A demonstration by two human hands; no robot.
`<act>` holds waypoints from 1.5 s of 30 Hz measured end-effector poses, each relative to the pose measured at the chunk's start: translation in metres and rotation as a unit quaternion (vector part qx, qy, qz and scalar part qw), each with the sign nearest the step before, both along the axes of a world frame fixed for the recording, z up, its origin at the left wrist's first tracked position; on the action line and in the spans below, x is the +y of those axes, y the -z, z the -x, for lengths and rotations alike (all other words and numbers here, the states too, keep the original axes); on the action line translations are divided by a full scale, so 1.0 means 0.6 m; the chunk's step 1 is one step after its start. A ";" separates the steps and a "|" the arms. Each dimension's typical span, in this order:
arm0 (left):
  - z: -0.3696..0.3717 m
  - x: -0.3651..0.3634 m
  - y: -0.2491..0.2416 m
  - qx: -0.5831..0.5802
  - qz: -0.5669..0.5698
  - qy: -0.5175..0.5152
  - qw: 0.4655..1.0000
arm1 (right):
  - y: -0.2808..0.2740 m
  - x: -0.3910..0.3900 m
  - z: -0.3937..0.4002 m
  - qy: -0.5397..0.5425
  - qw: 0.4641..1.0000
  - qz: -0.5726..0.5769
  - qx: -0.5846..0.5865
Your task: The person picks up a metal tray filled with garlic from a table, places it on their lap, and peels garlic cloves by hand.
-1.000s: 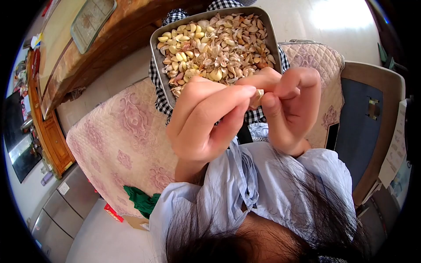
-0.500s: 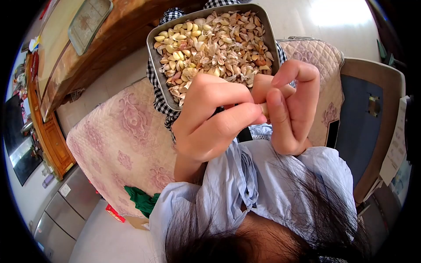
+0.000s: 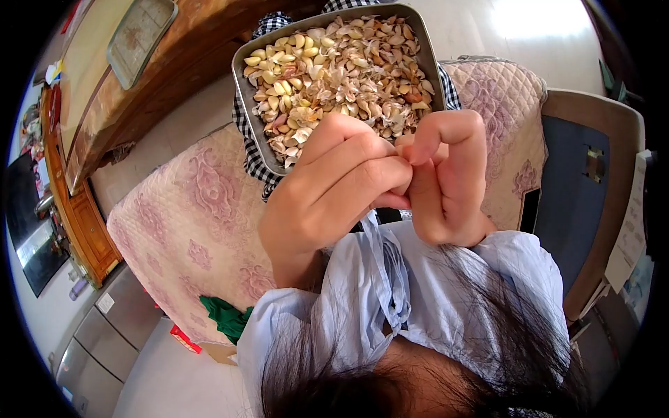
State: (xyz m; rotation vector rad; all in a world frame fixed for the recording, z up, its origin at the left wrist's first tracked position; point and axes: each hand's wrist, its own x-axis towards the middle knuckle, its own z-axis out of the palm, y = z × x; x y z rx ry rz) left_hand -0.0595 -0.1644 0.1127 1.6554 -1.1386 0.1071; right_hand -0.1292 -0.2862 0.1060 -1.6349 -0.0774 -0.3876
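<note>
A metal tray (image 3: pixel 237 83) full of garlic cloves and loose skins lies ahead of me; the paler, peeled-looking cloves (image 3: pixel 280 57) gather at its left. My left hand (image 3: pixel 334 184) and my right hand (image 3: pixel 449 177) meet over the tray's near edge. The fingers of both are bent and pinched together, fingertips touching. What sits between the fingertips is hidden by the fingers, so I cannot make it out.
A quilted floral cover (image 3: pixel 188 202) spreads on both sides beneath the tray. A wooden table (image 3: pixel 97 104) with a small tray (image 3: pixel 143 38) stands at upper left. A blue-backed chair (image 3: pixel 568 188) is at right, a green cloth (image 3: pixel 226 318) at lower left.
Both hands have drawn closer together, the right one shifting slightly left. The small pale piece seen between the fingertips before is now covered by the fingers.
</note>
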 end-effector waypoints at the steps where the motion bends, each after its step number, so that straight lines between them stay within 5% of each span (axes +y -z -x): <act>1: -0.002 0.002 0.001 -0.002 -0.009 0.006 1.000 | 0.000 0.001 -0.001 0.000 1.000 0.000 0.000; 9: -0.001 0.006 -0.002 -0.016 -0.037 0.001 0.999 | -0.006 0.003 -0.009 0.030 0.996 -0.087 0.010; 14: 0.013 -0.011 0.016 0.038 0.139 -0.079 0.986 | -0.007 0.001 -0.011 0.030 0.995 -0.093 0.008; 17: 0.010 -0.005 0.000 -0.025 0.036 -0.087 0.995 | -0.004 0.006 -0.011 0.025 0.996 -0.084 -0.006; 36: 0.016 0.011 0.010 -0.092 0.053 -0.090 0.990 | 0.008 0.005 -0.010 0.044 0.990 0.094 -0.091; 42: 0.013 0.006 0.008 -0.060 0.013 -0.140 0.988 | -0.004 0.004 -0.022 -0.076 0.994 -0.080 0.000; 45: 0.006 0.010 0.015 -0.081 -0.006 -0.170 0.982 | 0.016 0.000 -0.040 -0.079 0.996 -0.018 -0.032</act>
